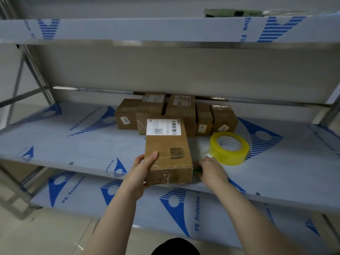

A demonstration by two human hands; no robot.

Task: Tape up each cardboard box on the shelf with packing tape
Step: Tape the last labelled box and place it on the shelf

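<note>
While the left hand (141, 168) grips the near left corner of the front box (168, 153), the right hand (211, 170) lies at its right side, and I cannot tell its grip. Just beyond is the tape roll (230, 150), then more boxes (184, 111) on the shelf (73, 140).

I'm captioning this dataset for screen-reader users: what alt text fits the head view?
A person's left hand grips the near corner of a labelled cardboard box at the front of a shelf, while the right hand sits between it and a yellow tape roll. More boxes stand clustered behind.
</note>
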